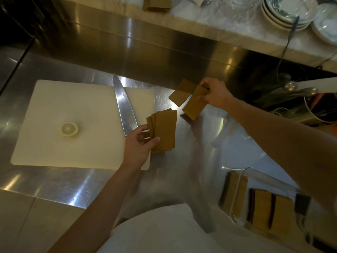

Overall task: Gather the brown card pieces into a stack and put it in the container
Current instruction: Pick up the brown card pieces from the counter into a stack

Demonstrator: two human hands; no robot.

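Note:
My left hand (139, 145) holds a fanned stack of brown card pieces (164, 129) just above the steel counter, at the right edge of the cutting board. My right hand (214, 93) pinches a single brown card piece (194, 105) by its top end, lifted off the counter. Two more brown card pieces (182, 93) lie flat on the counter just left of that hand. A clear container (244, 179) stands at the lower right, with brown card stacks (262, 209) standing inside it.
A white cutting board (73, 115) carries a half lemon (69, 129) and a large knife (125, 106) lying across its right side. Plates (284, 13) and more brown pieces (156, 4) sit on the marble shelf behind. A utensil holder (310, 106) stands at right.

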